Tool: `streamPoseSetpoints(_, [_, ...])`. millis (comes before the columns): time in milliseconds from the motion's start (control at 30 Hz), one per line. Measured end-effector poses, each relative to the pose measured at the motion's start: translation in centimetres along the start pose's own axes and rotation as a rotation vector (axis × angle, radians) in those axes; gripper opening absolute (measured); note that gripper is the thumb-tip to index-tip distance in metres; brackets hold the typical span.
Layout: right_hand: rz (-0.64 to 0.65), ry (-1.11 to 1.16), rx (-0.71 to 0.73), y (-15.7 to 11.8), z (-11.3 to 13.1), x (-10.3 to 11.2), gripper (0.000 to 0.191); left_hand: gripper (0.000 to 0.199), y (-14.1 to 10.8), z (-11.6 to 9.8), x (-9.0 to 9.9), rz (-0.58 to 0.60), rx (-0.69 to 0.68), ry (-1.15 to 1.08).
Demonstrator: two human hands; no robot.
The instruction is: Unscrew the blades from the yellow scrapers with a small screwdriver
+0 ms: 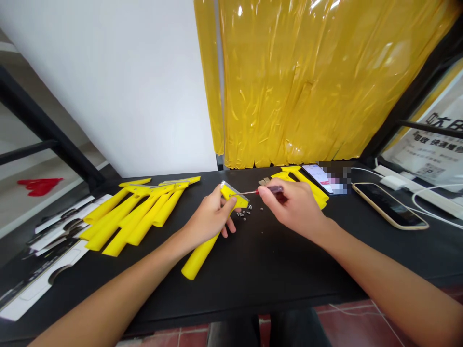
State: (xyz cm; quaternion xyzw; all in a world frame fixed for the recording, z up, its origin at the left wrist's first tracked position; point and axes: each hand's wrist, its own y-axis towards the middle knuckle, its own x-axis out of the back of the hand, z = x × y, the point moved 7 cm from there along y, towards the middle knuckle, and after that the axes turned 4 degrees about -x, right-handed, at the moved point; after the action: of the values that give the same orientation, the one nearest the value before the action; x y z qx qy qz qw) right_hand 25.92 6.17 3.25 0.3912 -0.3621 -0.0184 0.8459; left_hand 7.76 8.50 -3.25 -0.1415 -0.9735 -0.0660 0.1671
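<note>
**Thin screwdriver close to bare skin**

From where I stand, the left hand (207, 218) is closed round a yellow plastic scraper (197, 258), its metal-edged head up, while the right hand (293, 207) pinches a dark-handled screwdriver (274, 190), tip at that head. Small screws (243, 212) lie loose just beside them on the black worktop (231, 284), with more yellow scrapers (123, 221) heaped to the left. A slipping shaft could jab the left hand; a careless wrist could scatter those screws, which would be hard to spot on black.
</note>
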Motion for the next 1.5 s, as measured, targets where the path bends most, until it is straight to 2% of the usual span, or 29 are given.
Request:
streamPoseSetpoints(67, [0.136, -0.019, -0.070, 0.3, -0.7, -0.8, 0.045, 0.024, 0.1, 0.2, 0.4, -0.027, 0.060, -0.022])
streamPoseSetpoints(167, [0.268, -0.032, -0.045, 0.2, -0.9, -1.8, 0.042, 0.019, 0.3, 0.1, 0.9, -0.057, 0.113, -0.072])
streamPoseSetpoints(267, [0.289, -0.102, 0.072, -0.1, -0.3, -2.0, 0.037, 0.015, 0.2, -0.4, 1.0, -0.064, 0.099, -0.079])
streamPoseSetpoints(433, [0.311, -0.273, 0.205, -0.3, -0.1, -2.0, 0.039, 0.012, 0.0, -1.0, 1.2, -0.049, 0.117, -0.021])
streamPoseSetpoints(633, [0.310, -0.478, 0.383, -0.6, 0.8, -2.2, 0.034, 0.012, -0.1, -1.1, 1.6, 0.045, 0.195, 0.024])
streamPoseSetpoints(700, [0.314, -0.491, 0.388, -0.5, 0.9, -2.2, 0.031, 0.013, 0.0, -1.0, 1.7, 0.068, 0.201, 0.023])
streamPoseSetpoints(867, [0.283, -0.307, 0.203, -0.2, 0.2, -1.8, 0.034, 0.014, 0.1, -1.3, 1.8, 0.021, 0.143, -0.003])
streamPoseSetpoints(1000, [0.153, -0.255, 0.111, -0.1, -0.5, -1.3, 0.033, 0.018, -0.2, -1.4, 1.2, 0.038, 0.132, -0.015])
streamPoseSetpoints(1133, [0.076, -0.143, 0.146, -0.2, -0.1, -0.6, 0.013, 0.020, -0.4, -1.4, 0.3, 0.076, 0.115, -0.027])
streamPoseSetpoints(1267, [0.081, 0.019, 0.289, -0.7, 1.3, -0.3, 0.002, 0.020, -0.7, -0.8, -0.9, 0.134, 0.122, -0.055])
streamPoseSetpoints(1367, [0.045, 0.070, 0.353, -1.1, 1.9, -0.1, 0.002, 0.021, -0.8, -0.4, -1.5, 0.168, 0.115, -0.073])
streamPoseSetpoints(1500, [0.035, 0.064, 0.240, -1.0, 1.3, -0.3, 0.019, 0.020, -0.6, -0.3, -1.4, 0.146, 0.089, -0.079])
